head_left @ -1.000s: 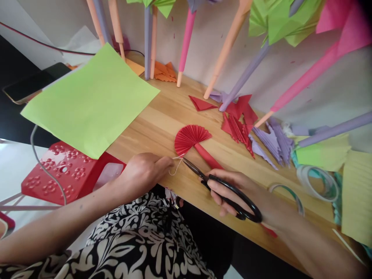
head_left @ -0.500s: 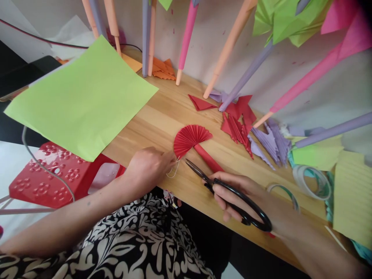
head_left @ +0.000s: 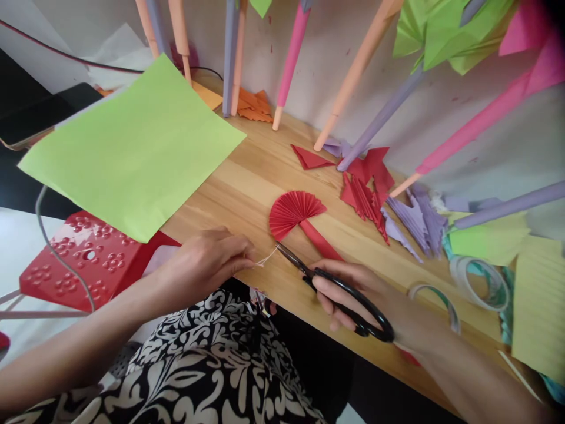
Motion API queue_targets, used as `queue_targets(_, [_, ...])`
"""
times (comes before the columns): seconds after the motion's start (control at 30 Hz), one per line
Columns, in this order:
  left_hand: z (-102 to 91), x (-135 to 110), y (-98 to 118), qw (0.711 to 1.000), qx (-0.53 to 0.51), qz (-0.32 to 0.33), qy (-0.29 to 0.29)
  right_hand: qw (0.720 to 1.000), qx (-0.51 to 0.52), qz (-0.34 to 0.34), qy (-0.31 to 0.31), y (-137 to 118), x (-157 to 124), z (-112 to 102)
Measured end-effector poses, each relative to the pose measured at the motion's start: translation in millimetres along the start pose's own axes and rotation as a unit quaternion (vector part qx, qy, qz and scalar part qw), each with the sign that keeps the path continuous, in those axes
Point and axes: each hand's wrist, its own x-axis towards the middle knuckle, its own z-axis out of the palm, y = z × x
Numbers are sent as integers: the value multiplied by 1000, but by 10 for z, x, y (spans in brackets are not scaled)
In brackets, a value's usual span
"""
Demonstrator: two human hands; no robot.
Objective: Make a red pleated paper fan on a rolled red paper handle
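Nearest, the right hand (head_left: 353, 297) is closed through the black loops of the scissors (head_left: 308, 272), whose blade tips meet a thin thread (head_left: 266, 259). The left hand (head_left: 205, 262) pinches that thread's other end, fingers drawn together. Just beyond, on the wooden surface (head_left: 247, 182), lies the red paper fan (head_left: 295, 211), and farther left a green sheet (head_left: 132, 147)
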Motion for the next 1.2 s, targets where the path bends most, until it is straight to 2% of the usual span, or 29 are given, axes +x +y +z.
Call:
queue_targets(0.17, [27,2,9,986,-140,89,-30,1000,-28,-2,-1,-76,65,20])
queue_targets(0.37, [76,-9,15,968,-219,110,-60,1000,-27,1,1,-135,110,29])
queue_targets(0.67, [49,-15,27,959,-257,75,-92,1000,-13,3,12,-197,122,66])
queue_targets(0.83, [30,-8,34,955,-260,94,-104,1000,-9,-4,22,-170,122,72])
queue_targets(1.0, [-26,-15,93,952,-259,107,-123,1000,-9,9,1,-163,141,33])
queue_targets(1.2, [-60,-25,142,947,-266,115,-139,1000,-2,16,15,-143,139,35])
